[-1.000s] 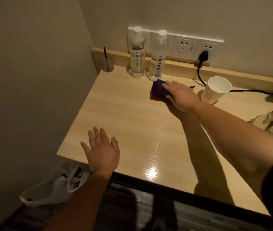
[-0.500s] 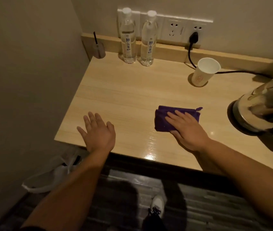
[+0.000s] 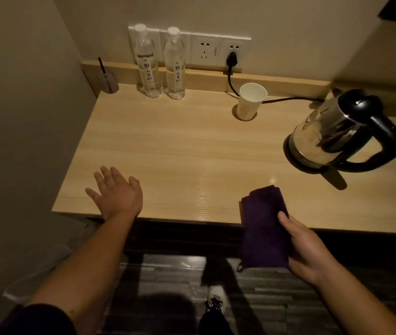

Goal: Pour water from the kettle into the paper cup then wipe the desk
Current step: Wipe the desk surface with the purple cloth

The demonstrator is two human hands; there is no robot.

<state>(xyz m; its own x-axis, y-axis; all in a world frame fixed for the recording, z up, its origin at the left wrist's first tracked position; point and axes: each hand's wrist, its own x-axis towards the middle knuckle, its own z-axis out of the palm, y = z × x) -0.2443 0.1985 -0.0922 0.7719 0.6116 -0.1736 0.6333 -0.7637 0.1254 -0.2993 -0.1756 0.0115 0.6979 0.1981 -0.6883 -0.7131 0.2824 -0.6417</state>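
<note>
The worktop is filling most of the view, pale wood running to the wall. The kettle is sitting on its base at the far right, its cord trailing to the wall socket. The cloth, dark purple and folded, is hanging half over the near edge, its upper part lying on the wood and its lower part dangling toward the floor. The right hand is closing its grip on the cloth's right side, thumb on top. The left hand is resting flat and spread near the left front corner, gripping nothing. Two bottles are standing at the back wall. The cup is standing upright by the cord; whether it is holding water is not showing. Wiping looks to be the step in hand, probably nearing its end. Any next pass calls for laying the cloth flat again and steering clear of the kettle.
</note>
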